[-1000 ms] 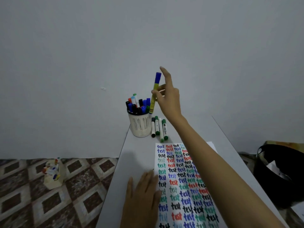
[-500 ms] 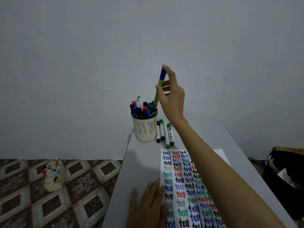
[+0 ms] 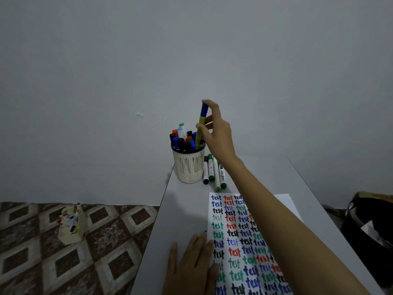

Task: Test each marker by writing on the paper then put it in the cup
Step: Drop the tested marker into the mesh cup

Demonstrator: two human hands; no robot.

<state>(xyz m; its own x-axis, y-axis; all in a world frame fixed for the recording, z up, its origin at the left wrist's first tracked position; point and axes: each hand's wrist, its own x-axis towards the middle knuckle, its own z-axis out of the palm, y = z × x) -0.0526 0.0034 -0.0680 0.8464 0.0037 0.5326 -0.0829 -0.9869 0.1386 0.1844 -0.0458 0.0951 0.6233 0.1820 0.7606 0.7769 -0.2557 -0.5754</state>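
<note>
Red, blue, green, black "test" on paper

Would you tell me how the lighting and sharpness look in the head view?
In the head view the light is dim, without glare; a soft shadow falls on the table near the cup; the writing on the paper is legible.

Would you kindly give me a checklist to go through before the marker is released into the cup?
1. Right hand grips the yellow marker: ok.
2. Its blue cap is on: ok.
3. Its lower end is inside the rim of the cup: ok.
4. The cup stands upright: ok.
5. Room left among the other markers in it: cannot tell.
6. Left hand lies flat on the edge of the paper: ok.
</note>
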